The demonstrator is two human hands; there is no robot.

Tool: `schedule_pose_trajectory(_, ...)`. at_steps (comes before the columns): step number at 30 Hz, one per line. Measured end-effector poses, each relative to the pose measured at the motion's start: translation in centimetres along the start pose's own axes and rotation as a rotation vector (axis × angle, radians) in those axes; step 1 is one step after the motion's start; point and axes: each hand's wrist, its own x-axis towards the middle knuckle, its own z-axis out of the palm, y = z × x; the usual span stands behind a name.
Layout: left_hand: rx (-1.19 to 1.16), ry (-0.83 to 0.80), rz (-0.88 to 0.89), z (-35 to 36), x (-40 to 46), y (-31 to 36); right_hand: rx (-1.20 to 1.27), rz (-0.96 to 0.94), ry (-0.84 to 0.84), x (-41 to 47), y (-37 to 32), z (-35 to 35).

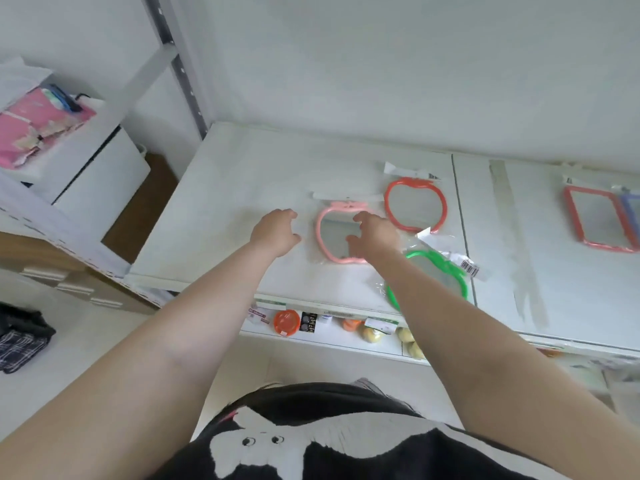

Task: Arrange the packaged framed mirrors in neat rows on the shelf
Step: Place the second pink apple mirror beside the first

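A pink apple-shaped mirror (327, 233) in a clear bag lies flat on the white shelf (225, 209). My right hand (374, 235) hovers over its right side with fingers spread, holding nothing. My left hand (277, 230) is just left of the bag, fingers curled loosely and apart. An orange apple-shaped mirror (415, 206) lies behind and to the right. A green apple-shaped mirror (446, 271) lies near the front edge, partly hidden under my right forearm. Far right lies a red rectangular mirror (597, 220), with a blue-framed one (633, 209) cut off by the frame's edge.
A grey shelf upright (180, 67) rises at the back left. The lower shelf (332, 337) holds small goods, including an orange round pack. A white cabinet (97, 168) with pink packets stands to the left. Strips of tape run across the right shelf panel (512, 237).
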Motion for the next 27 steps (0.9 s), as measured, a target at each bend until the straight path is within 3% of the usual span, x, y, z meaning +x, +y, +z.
schedule_pose_trajectory(10, -0.009, -0.176, 0.185, 1.8, 0.9, 1.2, 0.022, 0.256, 0.102, -3.4, 1.6, 0.6)
schedule_pose_trajectory(16, -0.138, -0.263, 0.177, 2.4, 0.3, 1.4, -0.01, 0.293, 0.082, -1.8, 1.8, 0.1)
schedule_pose_trajectory(20, -0.393, -0.396, 0.077, 1.9, 0.6, 1.1, -0.03, 0.309, 0.028, -0.6, 1.5, 0.8)
schedule_pose_trajectory(27, -0.648, -0.152, -0.183, 3.4, 2.0, 1.3, 0.062, 0.259, 0.082, 0.2, 0.9, 2.1)
